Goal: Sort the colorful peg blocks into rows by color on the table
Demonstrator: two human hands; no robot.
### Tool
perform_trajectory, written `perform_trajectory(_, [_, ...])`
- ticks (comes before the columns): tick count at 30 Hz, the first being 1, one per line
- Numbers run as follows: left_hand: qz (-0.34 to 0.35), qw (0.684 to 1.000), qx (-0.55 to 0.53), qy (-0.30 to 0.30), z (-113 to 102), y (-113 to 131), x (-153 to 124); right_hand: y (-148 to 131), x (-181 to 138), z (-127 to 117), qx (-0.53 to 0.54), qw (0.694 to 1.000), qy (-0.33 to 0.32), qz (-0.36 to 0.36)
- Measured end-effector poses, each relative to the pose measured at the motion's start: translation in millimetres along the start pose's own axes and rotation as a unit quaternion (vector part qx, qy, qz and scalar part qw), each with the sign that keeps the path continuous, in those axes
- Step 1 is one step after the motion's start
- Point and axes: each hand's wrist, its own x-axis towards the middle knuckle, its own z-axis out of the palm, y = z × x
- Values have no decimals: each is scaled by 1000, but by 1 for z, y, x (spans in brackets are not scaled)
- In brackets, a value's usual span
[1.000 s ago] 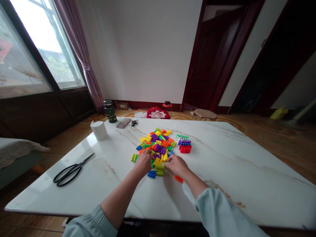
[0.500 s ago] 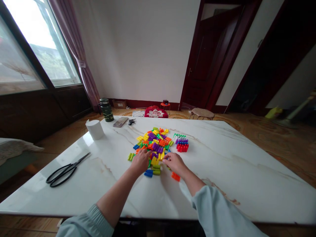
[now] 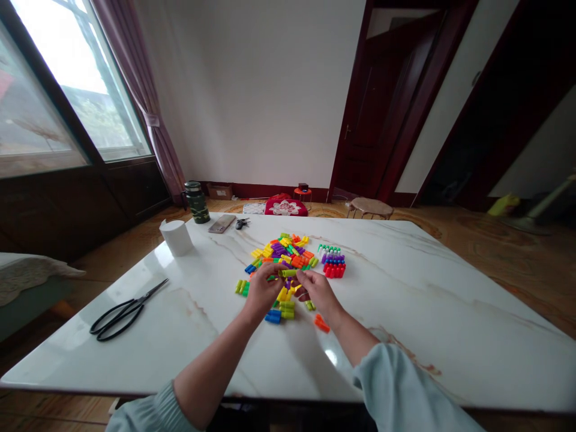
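A heap of small coloured plastic blocks point(image 3: 284, 255) lies in the middle of a white marble table point(image 3: 427, 300). My left hand point(image 3: 262, 291) and my right hand point(image 3: 317, 291) are raised just above the heap's near edge. Between their fingertips they pinch a lime-green block piece point(image 3: 288, 273), one hand at each end. Loose blue and green blocks point(image 3: 279, 314) lie under my hands, and an orange block point(image 3: 321, 323) lies near my right wrist. A neat group of red, purple and green blocks point(image 3: 333, 261) sits right of the heap.
Black scissors point(image 3: 123, 311) lie at the table's left. A white paper roll point(image 3: 176, 237), a dark green bottle point(image 3: 198, 203), a phone point(image 3: 221, 224) and keys point(image 3: 242, 223) stand at the far left. A low stool point(image 3: 369, 207) and red cushion point(image 3: 287, 207) sit on the floor beyond.
Both hands have lifted off the blocks on the table and come together, now pinching a lime-green piece between them above the heap.
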Motion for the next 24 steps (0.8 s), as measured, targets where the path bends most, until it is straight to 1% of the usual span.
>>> perform_trajectory(3, [110,991,65,-27,1,3,-4,0,0,-1,20,1000,8,6])
perform_trajectory(5, [140,986,71,-58,2,6,-7,2,3,-4,30,999,17,7])
perform_trajectory(6, [132,987,63,-70,3,7,-8,4,5,-5,34,999,24,5])
perform_trajectory(8, [72,993,33,-82,6,9,-10,7,8,-8,34,999,41,-9])
perform_trajectory(10, [-19,996,-6,-82,7,9,-9,8,10,-9,21,998,47,-36])
perform_trajectory(12, [-105,991,-51,-70,7,7,-8,7,9,-8,7,998,44,-54])
perform_trajectory(14, [-165,980,-105,-45,6,4,-6,5,5,-4,1,998,48,-49])
perform_trajectory(17, [-209,961,-179,-14,3,2,-5,5,2,3,-4,998,50,-24])
perform_trajectory(18, [-218,957,-189,-17,3,2,-5,6,2,3,-7,999,44,-20])
perform_trajectory(20, [-233,956,-173,-43,2,2,-6,11,8,-2,-18,999,40,-26])
perform_trajectory(22, [-243,960,-122,-67,1,1,-8,20,19,-20,-45,995,70,-47])
perform_trajectory(24, [-245,964,-65,-78,1,0,-9,31,32,-48,-98,982,144,-69])
